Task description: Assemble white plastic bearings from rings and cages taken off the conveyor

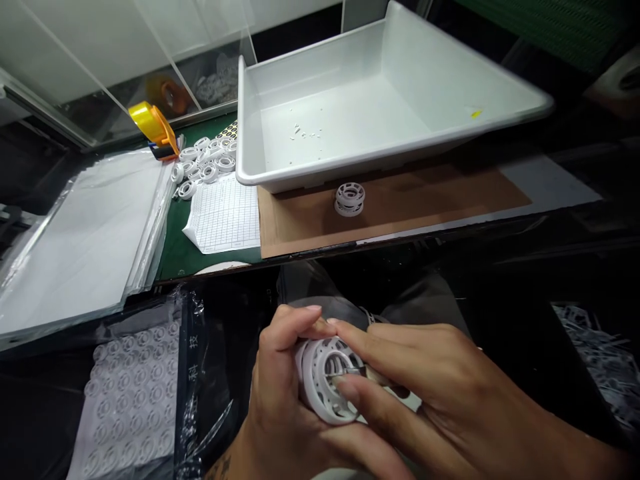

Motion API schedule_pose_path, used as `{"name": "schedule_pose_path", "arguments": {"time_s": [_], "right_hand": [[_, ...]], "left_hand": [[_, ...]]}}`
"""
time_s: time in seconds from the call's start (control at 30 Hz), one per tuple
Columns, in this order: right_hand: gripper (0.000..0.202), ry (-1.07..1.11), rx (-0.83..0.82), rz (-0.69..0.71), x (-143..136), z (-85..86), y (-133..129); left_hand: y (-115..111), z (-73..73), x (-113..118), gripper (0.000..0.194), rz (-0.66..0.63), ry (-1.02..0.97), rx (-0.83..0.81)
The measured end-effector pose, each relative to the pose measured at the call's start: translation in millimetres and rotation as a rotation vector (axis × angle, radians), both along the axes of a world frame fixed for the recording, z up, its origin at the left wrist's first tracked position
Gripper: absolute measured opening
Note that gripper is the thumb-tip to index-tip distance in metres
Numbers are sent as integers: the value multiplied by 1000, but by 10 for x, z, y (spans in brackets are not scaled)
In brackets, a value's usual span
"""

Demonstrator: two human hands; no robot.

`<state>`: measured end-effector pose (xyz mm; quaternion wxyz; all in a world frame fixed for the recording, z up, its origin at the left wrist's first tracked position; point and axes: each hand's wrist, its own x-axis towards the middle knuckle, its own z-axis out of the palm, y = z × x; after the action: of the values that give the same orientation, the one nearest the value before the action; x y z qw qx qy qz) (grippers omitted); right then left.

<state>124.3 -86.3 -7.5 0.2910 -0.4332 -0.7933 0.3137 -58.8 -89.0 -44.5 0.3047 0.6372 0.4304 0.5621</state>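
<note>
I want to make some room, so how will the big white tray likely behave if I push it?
The white tray has straight, moulded walls, so it's probably stiff. Holding only small scraps, it's likely light for its size, and the scraps may slide about.

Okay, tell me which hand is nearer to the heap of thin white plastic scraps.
Right. The right hand lies between the heap and the left hand, which is farther off to the left, around the round white plastic parts.
</note>
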Motion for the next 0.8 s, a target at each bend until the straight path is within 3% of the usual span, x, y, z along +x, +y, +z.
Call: {"name": "schedule_pose_path", "arguments": {"time_s": [0.23,0.53,0.67,0.8], "right_hand": [[31,-40,-16,-53,-14,-32,-17],[25,-23,-103,-59,-78,-50,32],[29,54,-180,-2,-26,18,82],[48,191,-99,56,101,73,137]], "left_hand": [[4,-86,-59,107,-51,64,-16],[37,-163,-102,114,-42,97,-49],[48,-166,-114,115,-58,-4,-99],[60,-128,-124,102,-150,-174,-196]]}}
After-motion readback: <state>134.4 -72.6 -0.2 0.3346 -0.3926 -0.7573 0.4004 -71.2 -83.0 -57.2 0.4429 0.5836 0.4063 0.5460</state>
